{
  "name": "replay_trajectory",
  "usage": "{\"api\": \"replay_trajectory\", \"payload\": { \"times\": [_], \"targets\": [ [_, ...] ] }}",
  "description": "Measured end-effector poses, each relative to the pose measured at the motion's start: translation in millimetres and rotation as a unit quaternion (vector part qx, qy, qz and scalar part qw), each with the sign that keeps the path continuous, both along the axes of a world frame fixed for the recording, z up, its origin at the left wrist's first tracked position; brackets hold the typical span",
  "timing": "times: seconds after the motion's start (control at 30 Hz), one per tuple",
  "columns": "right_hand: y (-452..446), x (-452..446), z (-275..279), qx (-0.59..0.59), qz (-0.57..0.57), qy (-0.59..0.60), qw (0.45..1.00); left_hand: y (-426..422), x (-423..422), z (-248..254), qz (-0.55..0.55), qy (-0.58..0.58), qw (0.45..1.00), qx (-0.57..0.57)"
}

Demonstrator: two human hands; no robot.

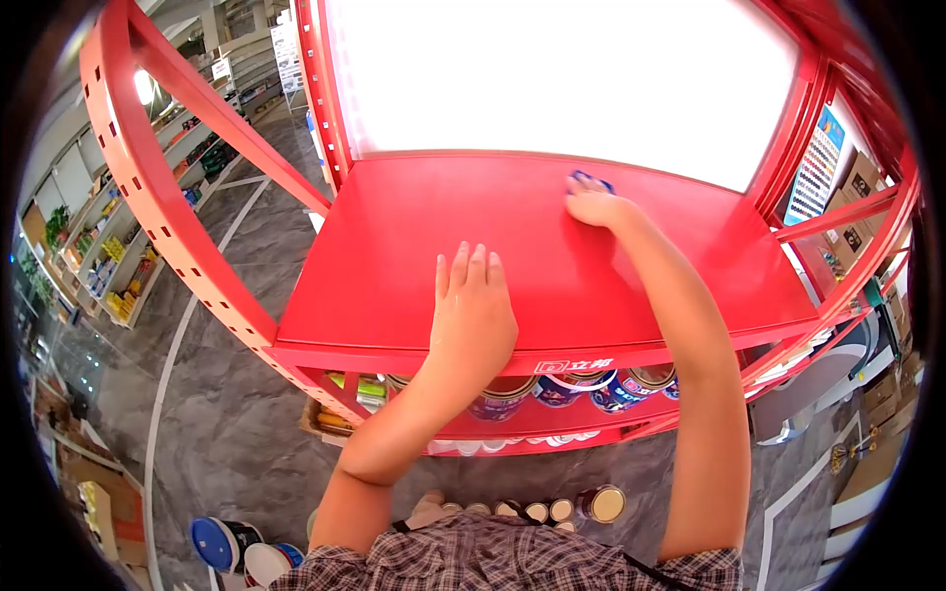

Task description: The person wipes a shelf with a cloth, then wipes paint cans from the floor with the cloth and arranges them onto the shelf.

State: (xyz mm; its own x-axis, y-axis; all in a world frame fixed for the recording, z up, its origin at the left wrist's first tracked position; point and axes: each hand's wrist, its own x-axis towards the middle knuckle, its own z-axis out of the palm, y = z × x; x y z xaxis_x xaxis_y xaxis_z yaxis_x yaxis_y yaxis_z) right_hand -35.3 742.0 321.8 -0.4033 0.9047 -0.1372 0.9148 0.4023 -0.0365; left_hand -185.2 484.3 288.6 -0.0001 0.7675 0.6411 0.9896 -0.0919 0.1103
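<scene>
A red metal shelf (394,227) lies in front of me, with a glaring white panel (562,79) behind it. Toward the shelf's back edge, my right hand (595,205) presses on a blue cloth (593,181), which shows only in part around the fingers. The cloth appears to lie against the shelf surface. My left hand (473,310) is over the front half of the shelf, fingers stretched out and slightly apart, holding nothing. Whether its palm touches the metal I cannot tell.
Paint cans (616,392) stand on the level below. Slotted red uprights (163,197) frame both sides. Several buckets (214,544) and a can (603,503) sit on the grey floor by my feet. Stocked store shelves (118,251) stand at left; cardboard boxes (862,197) at right.
</scene>
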Motion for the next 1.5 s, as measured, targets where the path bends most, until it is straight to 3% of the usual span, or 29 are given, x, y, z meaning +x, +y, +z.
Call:
{"api": "replay_trajectory", "payload": {
  "times": [0.1,0.2,0.3,0.57,0.67,0.73,0.77,0.8,0.83,0.9,1.0,1.23,1.3,1.4,1.5],
  "targets": [
    [-21,-88,-2,-0.013,0.133,0.029,0.991,-2,1,1,0.005,0.001,1.0,-0.014],
    [-46,-151,10,-0.021,0.148,0.032,0.988,-3,0,5,0.005,-0.001,1.0,-0.021],
    [-16,-163,-5,-0.001,0.183,0.068,0.981,-4,-3,5,-0.004,-0.004,1.0,-0.03],
    [96,4,-19,0.03,-0.029,-0.008,0.999,-3,-1,3,-0.02,0.0,1.0,-0.023],
    [75,-23,-14,0.021,-0.064,0.015,0.998,-3,5,7,-0.013,0.009,1.0,-0.01],
    [48,-78,-6,0.017,0.038,0.025,0.999,-4,4,6,-0.012,0.005,1.0,-0.012],
    [26,-109,8,-0.046,0.106,-0.005,0.993,-4,3,6,-0.013,0.003,1.0,-0.011],
    [63,-143,-41,0.04,0.18,0.024,0.983,-3,2,4,-0.012,-0.007,1.0,-0.01],
    [-13,-159,3,-0.005,0.166,0.044,0.985,-2,1,3,-0.012,-0.016,1.0,-0.008],
    [-29,-187,-1,-0.011,0.163,0.066,0.984,-5,1,6,-0.015,-0.019,1.0,0.001],
    [-19,-159,4,-0.017,0.22,0.075,0.972,-7,2,8,-0.01,-0.015,1.0,0.004],
    [62,53,4,0.034,-0.051,0.031,0.998,-5,5,6,0.003,-0.014,1.0,0.001],
    [80,101,-1,0.038,-0.083,0.028,0.995,-4,5,7,0.004,-0.012,1.0,0.006],
    [86,93,-10,0.042,-0.083,-0.003,0.996,-5,9,8,0.006,-0.008,1.0,0.016],
    [49,23,0,0.01,0.046,0.024,0.999,-5,9,9,0.004,0.0,1.0,0.013]
  ]
}}
